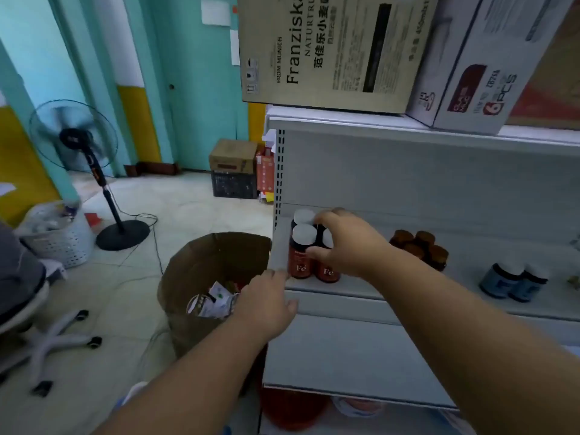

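Far left, 9 o'clock: black pedestal fan (pixel 73 136), with a white perforated plastic basket (pixel 62 243) below it. Centre, at 7 o'clock of the shelf corner: open brown paper bag (pixel 201 262) on the floor, sachets inside.

Left hand (pixel 266 306) is at the front-left corner of the white metal shelf (pixel 408 296). Fingers on top, thumb against the front lip, pinching the edge, likely to steady.

At its 1 o'clock, on the shelf's left end: cluster of small round red bottles (pixel 299 259) with white screw caps and "Fe" labels, upright and touching one another.

Right hand (pixel 348 243), arm running in from 4 o'clock, has fingers curled over the caps and thumb on the front, clamped on the front-right bottle.

At its 3 o'clock, apart: brown amber jars (pixel 420 246), then two blue bottles (pixel 514 284). At 12 o'clock: tan cardboard box (pixel 329 51) on the top board.

Handling, judged: the bottles look light, rigid and smooth-sided, so a bit slippery. They are tall and narrow and would tip if nudged. Best hold is round the body just under the cap, not the cap alone. Move one at a time so the neighbours stay standing.
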Tool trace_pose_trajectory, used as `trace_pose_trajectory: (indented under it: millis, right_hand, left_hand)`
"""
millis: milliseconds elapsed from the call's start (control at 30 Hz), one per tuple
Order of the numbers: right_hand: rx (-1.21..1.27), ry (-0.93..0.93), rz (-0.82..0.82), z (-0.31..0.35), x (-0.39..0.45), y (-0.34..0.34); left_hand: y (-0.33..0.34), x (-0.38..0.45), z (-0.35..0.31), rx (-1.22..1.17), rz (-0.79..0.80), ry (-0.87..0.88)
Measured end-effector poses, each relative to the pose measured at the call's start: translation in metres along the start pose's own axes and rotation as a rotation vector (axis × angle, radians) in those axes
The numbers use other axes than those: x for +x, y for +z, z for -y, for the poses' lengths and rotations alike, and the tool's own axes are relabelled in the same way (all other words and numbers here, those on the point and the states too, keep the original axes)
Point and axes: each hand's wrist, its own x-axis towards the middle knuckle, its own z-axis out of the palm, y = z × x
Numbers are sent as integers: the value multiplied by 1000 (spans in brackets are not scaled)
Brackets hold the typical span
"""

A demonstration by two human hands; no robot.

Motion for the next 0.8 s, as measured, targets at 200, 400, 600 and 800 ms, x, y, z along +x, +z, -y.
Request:
trace_pose_trajectory:
  millis: [200, 400, 600, 800]
  right_hand:
    - [-193, -77, 23, -9, 58, 32]
    - [-318, -135, -44, -18, 73, 64]
    - [-121, -88, -29, -12, 69, 45]
    - [548, 25, -137, 7, 23, -5]
  left_hand:
    - [16, 33, 10, -91, -82, -65]
    - [32, 51, 16, -140, -132, -95]
    - [18, 49, 12, -371, -93, -168]
    - [-22, 4, -13, -800, -76, -214]
